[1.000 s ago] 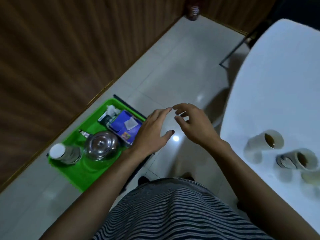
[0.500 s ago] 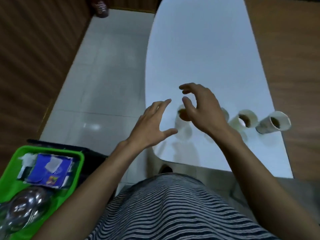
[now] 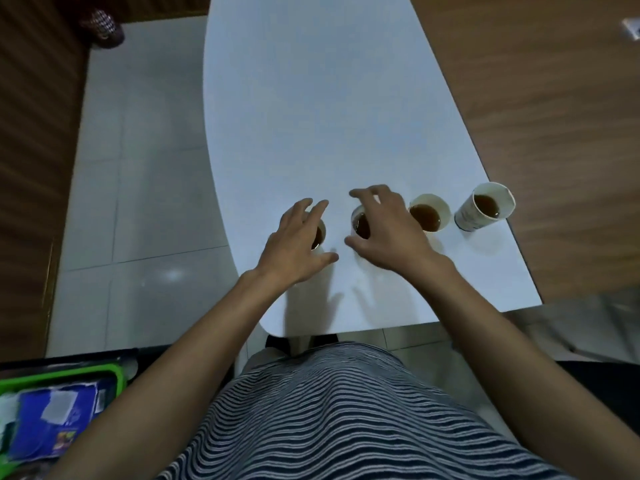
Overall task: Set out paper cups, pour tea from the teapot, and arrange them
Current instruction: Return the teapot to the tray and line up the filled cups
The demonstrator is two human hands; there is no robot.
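Both hands (image 3: 298,247) now over cups (image 3: 362,225)

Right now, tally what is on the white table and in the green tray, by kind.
Paper cups with tea on the white table: 4
Blue packets in the green tray: 1
Total: 5
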